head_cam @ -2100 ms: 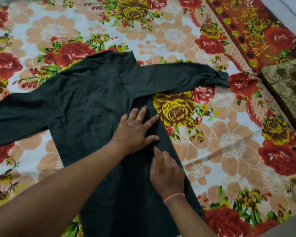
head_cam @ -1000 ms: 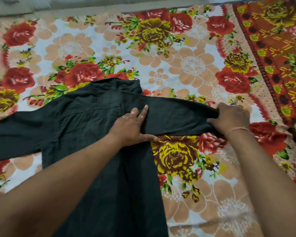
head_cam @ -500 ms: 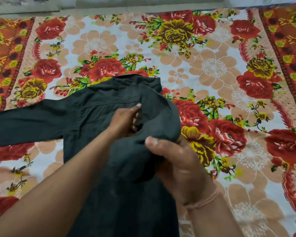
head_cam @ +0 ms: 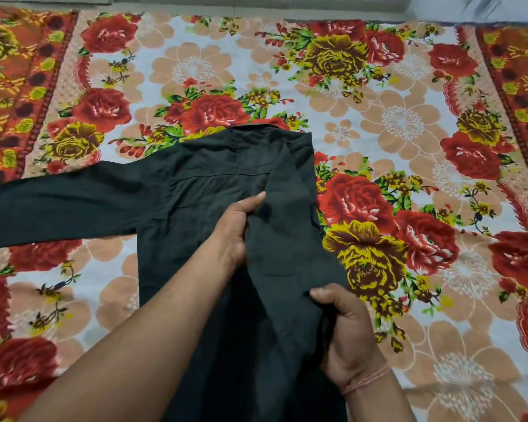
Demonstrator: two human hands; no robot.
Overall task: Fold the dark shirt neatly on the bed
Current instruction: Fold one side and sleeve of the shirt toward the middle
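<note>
The dark shirt (head_cam: pixel 214 190) lies back-up on the flowered bed sheet (head_cam: pixel 409 117), collar at the far end. One sleeve (head_cam: pixel 58 205) stretches out flat to the left. The other sleeve is folded down along the shirt's right side. My left hand (head_cam: pixel 235 233) presses on the shirt's middle, fingers tucked under the fold of that sleeve. My right hand (head_cam: pixel 345 333) grips the sleeve's lower end near the shirt's right edge, thumb on top. The shirt's hem runs out of the frame at the bottom.
The sheet has red and yellow roses with an orange patterned border on the left (head_cam: pixel 9 95) and the right (head_cam: pixel 518 74). A pale wall or headboard edge (head_cam: pixel 256 1) runs along the far side of the bed.
My right hand has carried the right sleeve from stretched out sideways to folded down along the shirt's body. My left hand stayed pinned at the fold. The view shifted left.
</note>
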